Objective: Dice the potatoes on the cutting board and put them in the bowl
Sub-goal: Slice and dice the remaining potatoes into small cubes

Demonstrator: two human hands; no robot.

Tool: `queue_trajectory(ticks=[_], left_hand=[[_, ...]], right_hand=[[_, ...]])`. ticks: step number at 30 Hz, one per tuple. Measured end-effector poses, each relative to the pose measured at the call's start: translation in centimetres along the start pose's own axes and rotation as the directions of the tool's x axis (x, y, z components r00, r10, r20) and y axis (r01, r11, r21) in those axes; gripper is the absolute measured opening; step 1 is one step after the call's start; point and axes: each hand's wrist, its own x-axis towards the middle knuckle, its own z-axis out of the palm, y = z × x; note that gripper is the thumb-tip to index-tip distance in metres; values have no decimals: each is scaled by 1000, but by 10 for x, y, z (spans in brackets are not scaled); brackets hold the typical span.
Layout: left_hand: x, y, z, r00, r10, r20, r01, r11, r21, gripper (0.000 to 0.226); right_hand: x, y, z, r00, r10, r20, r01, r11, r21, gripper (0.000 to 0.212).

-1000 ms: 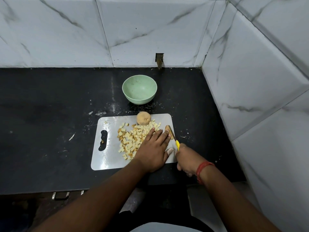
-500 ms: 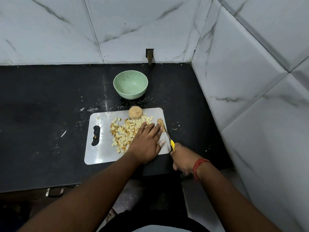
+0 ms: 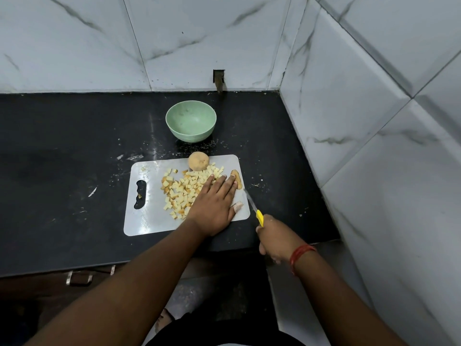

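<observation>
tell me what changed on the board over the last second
Little changed. The right hand drew the knife back off the potato slice toward the board's near right edge. The left hand stayed flat on the diced potato; whole potato and bowl unmoved.

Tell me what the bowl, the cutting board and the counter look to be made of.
Bowl: probably matte plastic or melamine; pale green, dull, speckled. Cutting board: likely steel or glossy plastic; thin, grey, reflective. Counter: seemingly polished black stone; dark with soft glare.

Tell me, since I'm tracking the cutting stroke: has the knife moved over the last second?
Yes: the knife drew back toward the cutting board's near right corner.
</observation>
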Motion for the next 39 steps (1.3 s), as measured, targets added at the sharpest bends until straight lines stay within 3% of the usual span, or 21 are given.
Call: queue_trajectory(ticks=[4,8,14,17,21,23,25,29,33,35,37,39], left_hand=[[-2,0,0,1000,-18,-12,18,1000,-23,68],[-2,-1,2,1000,-19,-19,18,999,-48,67],[0,-3,3,999,-32,-24,30,997,-69,65],[0,-3,3,999,-32,-21,30,997,-75,65],[1,-4,1,999,-38,0,38,996,-75,70],[1,-3,1,999,-36,12,37,996,-78,72],[1,-3,0,999,-39,20,40,996,-74,72],[1,-3,-2,999,-37,37,39,997,-70,74],[1,-4,-3,999,-34,37,37,997,-74,74],[2,-3,-3,999,-34,41,37,997,-70,74],[2,-2,-2,998,-37,41,39,997,-64,73],[2,-2,-1,998,-45,38,47,997,-61,72]], right_hand=[[10,-12,-3,994,-19,-110,20,1000,9,18],[34,-31,-8,989,39,-140,-41,999,-10,11],[58,-48,-6,992,76,-96,-80,996,-37,25],[63,-48,-2,990,115,-80,-116,993,-17,21],[57,-52,-4,997,-46,-54,40,993,-109,7],[53,-54,-8,998,-53,-45,48,992,-114,6],[52,-56,-12,999,-38,-35,34,994,-105,5],[43,-62,-26,1000,1,18,1,994,-109,33],[51,-70,-33,977,154,145,-141,985,-97,12],[51,-71,-33,965,182,188,-171,982,-77,16],[49,-68,-33,987,116,107,-107,991,-84,26],[50,-63,-30,994,90,62,-86,994,-68,18]])
